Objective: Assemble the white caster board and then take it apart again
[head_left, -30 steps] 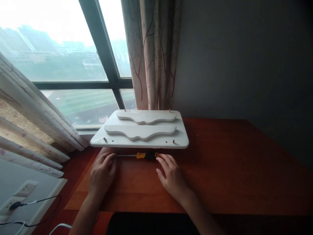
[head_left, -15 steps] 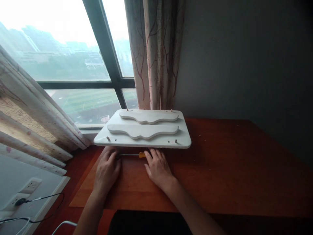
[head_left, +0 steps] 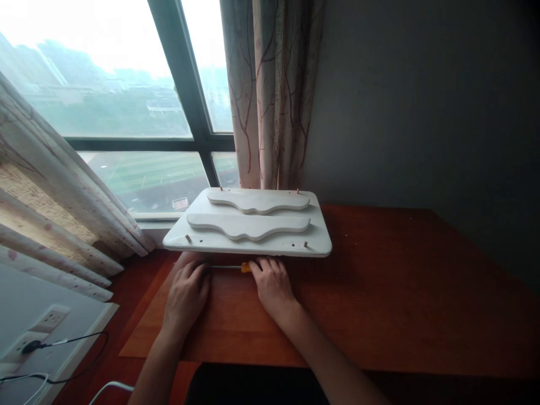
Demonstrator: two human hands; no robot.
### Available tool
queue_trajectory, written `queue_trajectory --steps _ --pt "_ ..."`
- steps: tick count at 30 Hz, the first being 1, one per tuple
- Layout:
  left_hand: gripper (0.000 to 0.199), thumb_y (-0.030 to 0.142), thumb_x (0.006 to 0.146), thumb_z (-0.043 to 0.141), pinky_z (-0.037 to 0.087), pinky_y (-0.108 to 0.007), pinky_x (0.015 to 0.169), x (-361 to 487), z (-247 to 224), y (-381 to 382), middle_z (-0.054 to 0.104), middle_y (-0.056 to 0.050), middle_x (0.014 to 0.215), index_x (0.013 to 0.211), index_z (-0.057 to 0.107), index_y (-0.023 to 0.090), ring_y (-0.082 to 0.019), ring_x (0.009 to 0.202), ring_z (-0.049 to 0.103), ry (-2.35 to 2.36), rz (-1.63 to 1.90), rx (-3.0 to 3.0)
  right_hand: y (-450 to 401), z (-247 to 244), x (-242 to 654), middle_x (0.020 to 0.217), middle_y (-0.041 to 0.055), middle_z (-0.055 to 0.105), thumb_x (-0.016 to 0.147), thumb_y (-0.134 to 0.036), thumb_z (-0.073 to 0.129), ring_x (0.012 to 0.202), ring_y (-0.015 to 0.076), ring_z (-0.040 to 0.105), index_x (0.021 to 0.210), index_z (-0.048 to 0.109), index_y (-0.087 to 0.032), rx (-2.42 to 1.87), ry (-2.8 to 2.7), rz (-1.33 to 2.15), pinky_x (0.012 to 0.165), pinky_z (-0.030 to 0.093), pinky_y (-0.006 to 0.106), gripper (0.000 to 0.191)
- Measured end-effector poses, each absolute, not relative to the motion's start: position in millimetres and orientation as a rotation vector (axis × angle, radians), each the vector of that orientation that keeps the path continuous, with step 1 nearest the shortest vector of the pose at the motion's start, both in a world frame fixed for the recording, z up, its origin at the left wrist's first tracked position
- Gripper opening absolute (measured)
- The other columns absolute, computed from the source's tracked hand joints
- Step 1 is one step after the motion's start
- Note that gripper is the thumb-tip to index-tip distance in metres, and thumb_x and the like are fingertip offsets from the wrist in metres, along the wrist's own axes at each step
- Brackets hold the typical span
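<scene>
My right hand (head_left: 273,283) grips the yellow handle of a screwdriver (head_left: 246,268), fingers curled round it. The metal shaft lies level and points left, just in front of a white board's near edge. At the tip end, my left hand (head_left: 187,293) is closed with bent fingers; what they hold is hidden. Behind both hands the white board (head_left: 270,243) sits raised above the tabletop, wooden pegs standing up near its corners. Two white wavy-edged pieces, a front one (head_left: 248,226) and a rear one (head_left: 259,201), lie on top of it.
The brown wooden table (head_left: 379,298) stretches far to the right, with small specks on it. A window (head_left: 143,174) and curtains (head_left: 270,95) stand behind. At lower left, a black plug (head_left: 31,346) sits in a wall socket, with cables hanging nearby.
My right thumb has drawn in, and the fingers have closed more tightly round the screwdriver handle. The left hand stays by the tip. The view has shifted slightly.
</scene>
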State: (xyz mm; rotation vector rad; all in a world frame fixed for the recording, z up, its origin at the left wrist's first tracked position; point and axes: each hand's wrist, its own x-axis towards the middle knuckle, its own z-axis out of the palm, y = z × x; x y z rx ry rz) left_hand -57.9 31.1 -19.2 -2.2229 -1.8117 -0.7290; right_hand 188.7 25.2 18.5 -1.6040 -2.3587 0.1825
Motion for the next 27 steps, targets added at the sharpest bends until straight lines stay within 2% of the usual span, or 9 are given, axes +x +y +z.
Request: queue_trajectory --steps 5,9,14,20,27 --pt "0.031 0.030 0.096 0.046 0.056 -0.045 0.093 -63.5 -23.0 33.3 0.069 -0.013 0.118 0.108 0.071 0.016 -0.031 0.105 0.067 -1.825 -0.842 -2.225 26.3 25.0 192.2 0.118 0.0070 0.070 0.103 -0.012 0.038 0.107 0.0230 0.062 0.129 0.066 -0.027 -1.598 -2.368 0.199 0.090 0.048 0.038 0.042" --pt "0.030 0.034 0.096 0.049 0.058 -0.042 0.088 -66.4 -20.7 31.4 0.071 -0.012 0.114 0.105 0.073 0.018 -0.029 0.100 0.070 -1.787 -0.914 -2.278 22.0 26.5 199.1 0.117 0.0056 0.071 0.102 -0.011 0.039 0.104 0.0221 0.062 0.127 0.068 -0.028 -1.587 -2.355 0.202 0.088 0.047 0.036 0.041" --pt "0.028 0.039 0.097 0.052 0.060 -0.034 0.080 -58.6 -14.3 17.3 0.072 -0.008 0.111 0.101 0.075 0.022 -0.025 0.094 0.072 -1.696 -0.923 -2.398 2.7 22.6 221.3 0.118 0.0026 0.071 0.098 -0.006 0.045 0.105 0.0211 0.061 0.127 0.067 -0.030 -1.560 -2.326 0.219 0.090 0.046 0.035 0.043" --pt "0.022 0.034 0.098 0.054 0.060 -0.029 0.073 -23.9 -11.9 -12.6 0.072 -0.006 0.104 0.098 0.075 0.026 -0.021 0.087 0.071 -1.556 -0.959 -2.498 -35.2 7.7 264.3 0.118 0.0016 0.071 0.095 -0.004 0.051 0.106 0.0195 0.061 0.124 0.069 -0.029 -1.474 -2.151 0.331 0.092 0.047 0.034 0.043" --pt "0.020 0.025 0.098 0.052 0.061 -0.028 0.076 26.1 -11.9 -44.4 0.069 -0.008 0.102 0.100 0.073 0.024 -0.020 0.091 0.070 -1.523 -1.044 -2.598 -72.9 -7.4 313.2 0.118 0.0046 0.072 0.089 0.001 0.050 0.108 0.0213 0.064 0.121 0.070 -0.026 -1.488 -2.118 0.245 0.097 0.051 0.038 0.046"
